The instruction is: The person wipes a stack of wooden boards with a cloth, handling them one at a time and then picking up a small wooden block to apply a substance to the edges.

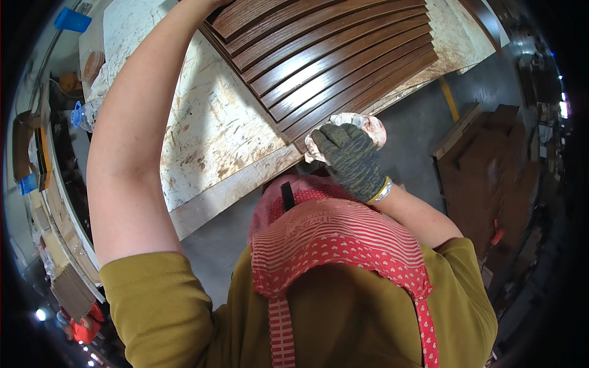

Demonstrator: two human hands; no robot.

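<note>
A glossy dark brown wood-grain panel (325, 61) with several parallel, overlapping slat-like strips lies across a worn white work table (211, 132). At its near corner, my right hand (348, 154), in a dark grey knitted glove, is closed on a crumpled white and pinkish cloth (371, 127). The cloth touches the near edge of the panel. My left arm reaches up to the far left side of the panel. Only a sliver of my bare left hand (211, 2) shows at the upper edge of the picture, and its fingers are hidden.
Several large brown boards (488, 178) stand or lie at the right, beyond a strip of grey floor with a yellow line (449, 98). A cluttered shelf (61, 227) runs down the left, with a blue bin (72, 20) above. Another person in red (86, 328) is at lower left.
</note>
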